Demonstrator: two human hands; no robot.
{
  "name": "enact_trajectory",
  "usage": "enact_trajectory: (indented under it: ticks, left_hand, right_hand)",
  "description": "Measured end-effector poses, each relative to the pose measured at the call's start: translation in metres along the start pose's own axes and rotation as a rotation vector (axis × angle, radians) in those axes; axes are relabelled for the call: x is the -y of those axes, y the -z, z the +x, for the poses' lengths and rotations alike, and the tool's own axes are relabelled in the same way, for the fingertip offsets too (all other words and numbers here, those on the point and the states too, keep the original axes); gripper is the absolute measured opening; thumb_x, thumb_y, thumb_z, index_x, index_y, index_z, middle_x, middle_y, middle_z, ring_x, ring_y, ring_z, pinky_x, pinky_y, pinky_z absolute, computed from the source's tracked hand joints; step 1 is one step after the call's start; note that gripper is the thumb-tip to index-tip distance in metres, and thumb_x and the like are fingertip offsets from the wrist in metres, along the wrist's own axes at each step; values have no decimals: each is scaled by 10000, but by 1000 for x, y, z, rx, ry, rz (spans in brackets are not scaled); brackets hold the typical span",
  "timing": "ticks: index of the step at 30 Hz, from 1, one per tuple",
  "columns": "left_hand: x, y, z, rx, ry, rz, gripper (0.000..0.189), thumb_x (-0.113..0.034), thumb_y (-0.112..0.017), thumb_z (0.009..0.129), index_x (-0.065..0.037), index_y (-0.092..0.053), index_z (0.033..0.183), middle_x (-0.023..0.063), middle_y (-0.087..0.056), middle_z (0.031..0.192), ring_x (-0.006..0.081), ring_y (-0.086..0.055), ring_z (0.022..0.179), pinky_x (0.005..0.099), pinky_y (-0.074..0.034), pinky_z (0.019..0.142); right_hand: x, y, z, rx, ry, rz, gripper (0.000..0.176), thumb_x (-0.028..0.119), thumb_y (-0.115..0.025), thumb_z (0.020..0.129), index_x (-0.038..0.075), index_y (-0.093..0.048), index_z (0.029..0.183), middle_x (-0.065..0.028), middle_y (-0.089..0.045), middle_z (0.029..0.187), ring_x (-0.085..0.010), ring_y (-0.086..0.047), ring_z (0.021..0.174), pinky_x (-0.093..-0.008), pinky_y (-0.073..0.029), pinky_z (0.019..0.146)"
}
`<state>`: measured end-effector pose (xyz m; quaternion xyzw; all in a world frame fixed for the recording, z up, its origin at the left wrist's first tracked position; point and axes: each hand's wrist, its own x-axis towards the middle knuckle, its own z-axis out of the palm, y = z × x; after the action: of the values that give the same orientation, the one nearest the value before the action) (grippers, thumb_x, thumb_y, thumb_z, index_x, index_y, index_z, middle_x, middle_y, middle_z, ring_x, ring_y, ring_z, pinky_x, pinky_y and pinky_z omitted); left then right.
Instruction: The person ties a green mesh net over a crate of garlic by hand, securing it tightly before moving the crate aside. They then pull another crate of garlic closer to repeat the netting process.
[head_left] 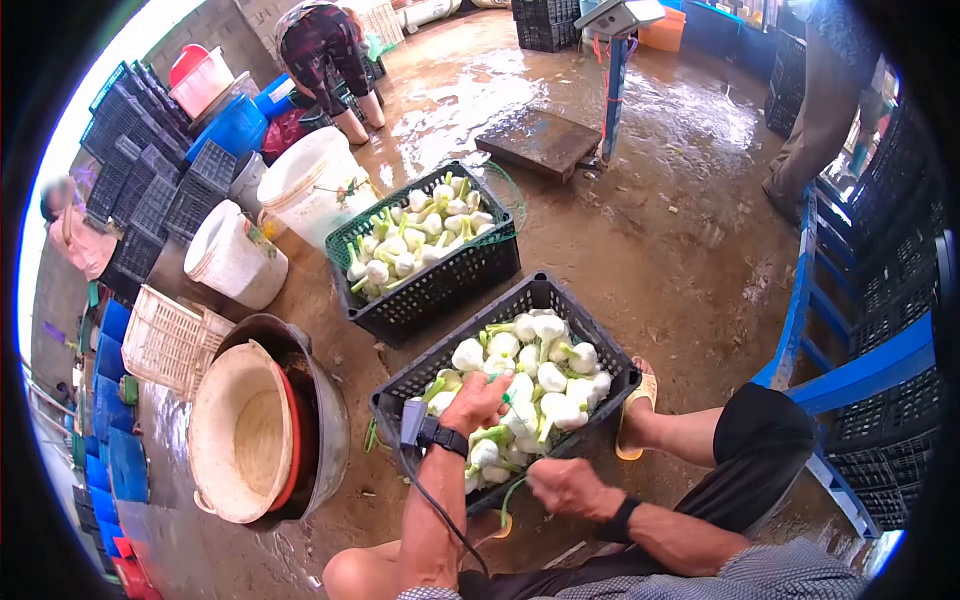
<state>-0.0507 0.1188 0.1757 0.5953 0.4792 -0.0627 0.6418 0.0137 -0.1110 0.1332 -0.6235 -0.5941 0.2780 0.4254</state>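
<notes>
A black plastic crate (392, 392) full of white garlic bulbs (550, 377) with short green stems stands between my legs. Over its left side, my left hand (475, 402) is closed, with bits of green cord at its fingertips above the bulbs. At the near edge of the crate my right hand (572, 487) makes a fist. A thin green cord (513, 492) runs from that fist toward the crate's rim. What lies inside each fist is mostly hidden.
A second garlic crate (435, 300) with green netting stands just ahead. Nested tubs (240, 430) and white buckets (236, 255) are at left. A platform scale (540, 143) stands on the wet floor. A blue metal frame (800, 290) rises at right. Other people are around.
</notes>
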Motion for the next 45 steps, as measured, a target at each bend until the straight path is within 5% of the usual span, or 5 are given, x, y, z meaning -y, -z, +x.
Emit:
enact_trajectory:
  ticks: [14,18,27,33,45]
  left_hand:
    - [40,-28,14,-277,-339,712,489,-469,-554,904,2,-677,950,250,-678,952,389,-668,842,457,-518,806]
    - [38,-18,17,-206,-362,819,447,-438,-567,894,-10,-670,973,265,-659,997,437,-608,980,500,-482,858]
    - [52,-16,17,-245,-477,761,406,-376,-639,855,-1,-642,1011,260,-661,961,431,-622,940,500,-488,829]
    - [53,-30,11,-285,-572,750,335,-339,-645,847,-20,-630,949,236,-666,925,420,-637,868,486,-512,742]
    - [70,-72,17,-612,-435,997,160,-120,-584,806,-89,-647,950,123,-628,947,301,-634,813,455,-465,672]
  right_hand:
    - [11,-129,96,154,12,1009,419,126,-600,870,109,-516,1280,-127,-541,1108,-293,-520,961,-388,-437,872]
    - [26,-107,108,10,325,226,455,238,-507,953,71,-456,1373,-162,-426,1367,-255,-428,1236,-378,-333,1059]
    - [24,-13,42,745,142,101,274,225,-562,933,22,-624,1106,-181,-652,1025,-301,-643,924,-400,-505,798]
    - [-6,67,131,-205,-88,-1,271,234,-546,894,0,-667,961,-163,-661,811,-229,-666,719,-357,-516,667]
    - [-36,20,197,250,45,-302,256,242,-587,803,8,-650,721,-241,-635,724,-398,-636,747,-473,-496,683]
